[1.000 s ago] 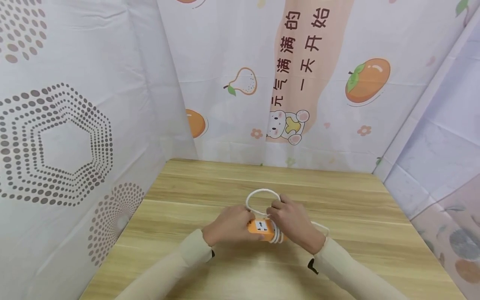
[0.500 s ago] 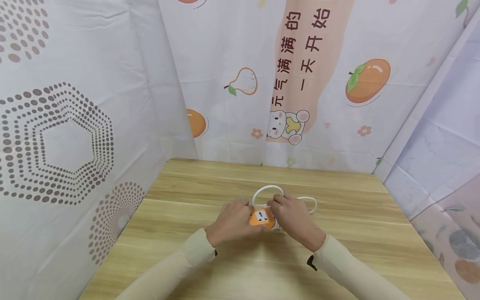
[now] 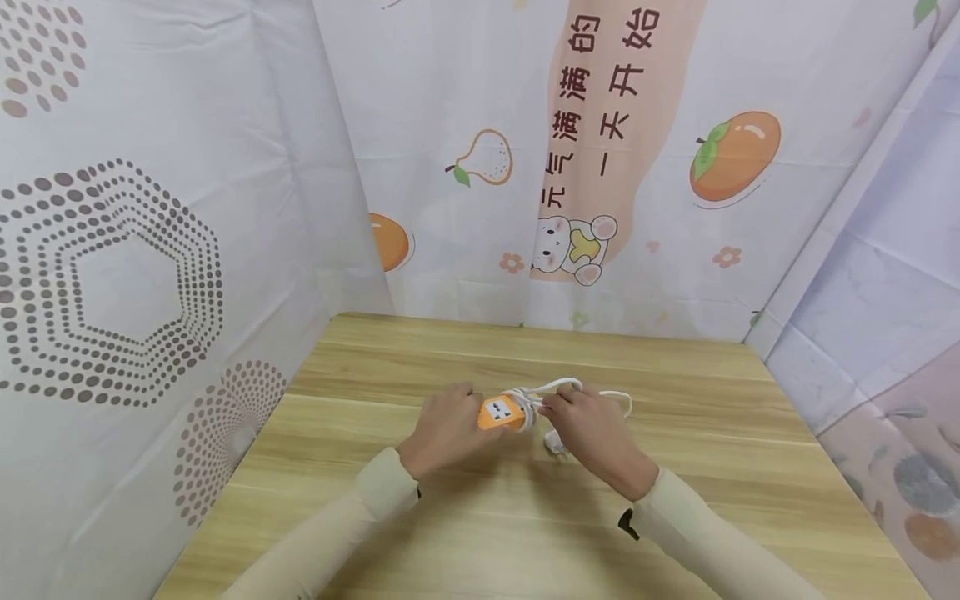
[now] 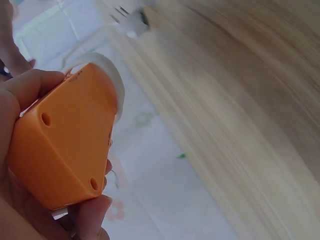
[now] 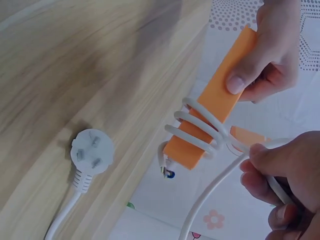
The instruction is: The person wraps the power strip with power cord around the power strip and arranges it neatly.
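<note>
My left hand (image 3: 444, 427) grips one end of an orange power strip (image 3: 504, 412) with a white socket on its face. Several loops of white cord (image 5: 197, 125) are wound round the strip's other end. To the right, my right hand (image 3: 592, 429) pinches the cord between thumb and fingers, and a length of it runs across to the wound loops. In the right wrist view, the white three-pin plug (image 5: 92, 151) lies at the table surface with its pins showing. The left wrist view shows the strip's orange underside (image 4: 75, 135) with two round holes, fingers curled about it.
A wood-grain table (image 3: 450, 533) lies under both hands. Behind it hangs a white curtain (image 3: 442, 92) printed with fruit and lettering, and a dotted curtain (image 3: 135, 283) covers the left side. A loose bend of cord arcs behind the right hand.
The power strip has moved left and turned, held in the left hand. The raised cord loop between the hands has been drawn down, and the plug now shows beside the right hand.
</note>
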`<act>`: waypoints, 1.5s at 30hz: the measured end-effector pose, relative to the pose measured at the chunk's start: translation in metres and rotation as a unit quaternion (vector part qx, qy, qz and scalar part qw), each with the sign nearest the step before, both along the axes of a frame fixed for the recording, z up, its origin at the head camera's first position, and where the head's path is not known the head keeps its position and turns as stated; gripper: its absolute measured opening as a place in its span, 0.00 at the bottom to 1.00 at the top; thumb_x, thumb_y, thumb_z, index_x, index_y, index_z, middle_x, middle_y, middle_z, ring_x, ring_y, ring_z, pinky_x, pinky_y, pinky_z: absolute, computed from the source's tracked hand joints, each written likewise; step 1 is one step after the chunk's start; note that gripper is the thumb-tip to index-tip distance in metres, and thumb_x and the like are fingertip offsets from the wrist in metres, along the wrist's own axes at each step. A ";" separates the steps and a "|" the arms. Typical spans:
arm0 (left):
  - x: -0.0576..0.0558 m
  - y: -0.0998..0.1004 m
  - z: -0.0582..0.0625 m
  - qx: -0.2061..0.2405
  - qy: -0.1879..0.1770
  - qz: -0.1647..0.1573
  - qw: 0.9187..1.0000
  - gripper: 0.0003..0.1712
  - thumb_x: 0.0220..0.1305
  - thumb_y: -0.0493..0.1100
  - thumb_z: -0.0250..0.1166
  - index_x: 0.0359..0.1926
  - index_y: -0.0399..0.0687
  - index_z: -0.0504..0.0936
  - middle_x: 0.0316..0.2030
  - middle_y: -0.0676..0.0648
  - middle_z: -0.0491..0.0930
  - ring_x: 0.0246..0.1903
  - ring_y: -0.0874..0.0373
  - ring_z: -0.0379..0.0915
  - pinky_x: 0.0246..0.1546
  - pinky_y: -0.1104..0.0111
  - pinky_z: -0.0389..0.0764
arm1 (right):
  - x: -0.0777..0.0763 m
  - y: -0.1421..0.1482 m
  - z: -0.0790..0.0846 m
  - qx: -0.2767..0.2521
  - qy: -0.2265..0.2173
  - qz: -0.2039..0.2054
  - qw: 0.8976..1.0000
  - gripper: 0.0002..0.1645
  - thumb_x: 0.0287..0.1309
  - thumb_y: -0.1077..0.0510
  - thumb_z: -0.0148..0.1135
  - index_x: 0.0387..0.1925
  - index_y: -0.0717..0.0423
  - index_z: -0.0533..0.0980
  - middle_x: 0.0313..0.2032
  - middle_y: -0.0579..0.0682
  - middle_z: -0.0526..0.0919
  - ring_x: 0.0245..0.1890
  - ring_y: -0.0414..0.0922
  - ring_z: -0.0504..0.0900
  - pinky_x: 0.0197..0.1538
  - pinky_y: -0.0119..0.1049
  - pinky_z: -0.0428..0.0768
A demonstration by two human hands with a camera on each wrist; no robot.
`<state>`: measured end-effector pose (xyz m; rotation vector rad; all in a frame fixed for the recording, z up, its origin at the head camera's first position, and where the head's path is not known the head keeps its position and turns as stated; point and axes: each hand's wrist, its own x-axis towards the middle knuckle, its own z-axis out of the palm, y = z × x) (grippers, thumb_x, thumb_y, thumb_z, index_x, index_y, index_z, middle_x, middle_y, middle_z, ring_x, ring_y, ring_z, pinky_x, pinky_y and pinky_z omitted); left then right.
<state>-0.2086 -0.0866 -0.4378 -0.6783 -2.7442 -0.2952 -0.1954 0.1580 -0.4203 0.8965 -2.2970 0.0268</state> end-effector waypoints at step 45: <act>-0.032 -0.046 -0.003 0.205 -0.077 0.089 0.972 0.26 0.66 0.65 0.67 0.28 0.48 0.83 0.24 0.51 0.76 0.19 0.58 0.70 0.19 0.65 0.70 | 0.021 0.011 -0.019 -0.138 -0.204 -0.015 0.969 0.04 0.63 0.57 0.72 0.35 0.52 0.89 0.21 0.35 0.74 0.18 0.31 0.64 0.23 0.29 0.66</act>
